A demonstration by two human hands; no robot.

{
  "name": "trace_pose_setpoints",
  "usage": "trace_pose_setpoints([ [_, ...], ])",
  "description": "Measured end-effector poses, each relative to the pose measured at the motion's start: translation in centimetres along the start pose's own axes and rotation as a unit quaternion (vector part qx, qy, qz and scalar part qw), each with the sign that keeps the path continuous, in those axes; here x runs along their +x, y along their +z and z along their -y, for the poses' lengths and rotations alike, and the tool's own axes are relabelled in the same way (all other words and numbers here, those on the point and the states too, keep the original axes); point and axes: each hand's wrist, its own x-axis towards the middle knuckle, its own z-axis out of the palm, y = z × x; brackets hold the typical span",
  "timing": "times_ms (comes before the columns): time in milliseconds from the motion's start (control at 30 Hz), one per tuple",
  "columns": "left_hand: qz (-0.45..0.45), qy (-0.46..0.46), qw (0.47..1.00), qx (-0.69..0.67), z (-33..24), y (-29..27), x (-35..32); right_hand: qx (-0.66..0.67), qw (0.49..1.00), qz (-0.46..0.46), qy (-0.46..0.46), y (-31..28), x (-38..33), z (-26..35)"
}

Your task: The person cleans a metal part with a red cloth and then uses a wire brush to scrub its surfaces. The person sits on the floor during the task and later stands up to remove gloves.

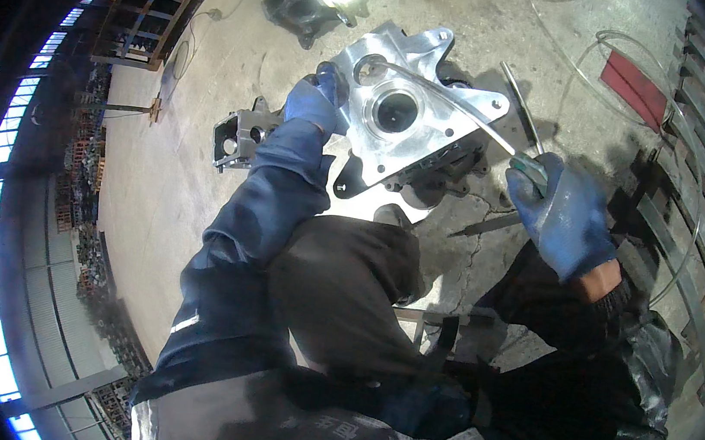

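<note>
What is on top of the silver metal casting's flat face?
A thin rod, held in the right hand, crosses over the casting, reaching its upper-left opening. The left hand covers part of its left side; what lies beneath that hand and the rod is hidden.

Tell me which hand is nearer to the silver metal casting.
Left. The left hand grips the silver metal casting at its left edge; the right hand is apart from it, off to its right, holding a slender metal rod across its face.

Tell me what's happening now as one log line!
left hand: holding silver metal part | right hand: gripping thin metal rod, across part's face | floor: another metal part beyond
</note>
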Motion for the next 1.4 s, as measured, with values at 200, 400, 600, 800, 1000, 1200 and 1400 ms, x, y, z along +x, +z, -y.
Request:
trace_pose_setpoints([
  [200,-0.015,-0.03,0.999,-0.014,-1.1,0.8,-1.0,0.027,1.0,0.0,-0.01,-0.2,-0.8,-1.6],
  [400,-0.016,-0.017,0.999,-0.037,-1.2,2.0,-1.1,0.085,0.996,-0.015,-0.002,0.4,-1.0,-3.1],
  [600,-0.038,0.009,0.999,-0.016,-2.5,2.7,-1.5,0.164,0.986,0.018,0.002,0.6,0.2,-5.6],
  [800,-0.034,-0.009,0.999,-0.02,-3.5,3.3,-2.0,0.245,0.968,0.043,0.036,0.4,1.0,-7.2],
  [1000,-0.048,0.013,0.998,-0.036,-2.7,4.4,-0.5,0.294,0.955,0.04,-0.009,0.8,1.2,-8.3],
  [1200,-0.026,0.015,0.998,-0.061,-2.2,5.1,0.2,0.35,0.93,0.084,0.078,1.8,1.9,-9.0],
  [1400,-0.045,0.004,0.998,-0.033,-3.1,5.2,-0.2,0.326,0.939,0.097,0.057,1.2,2.3,-9.8],
])
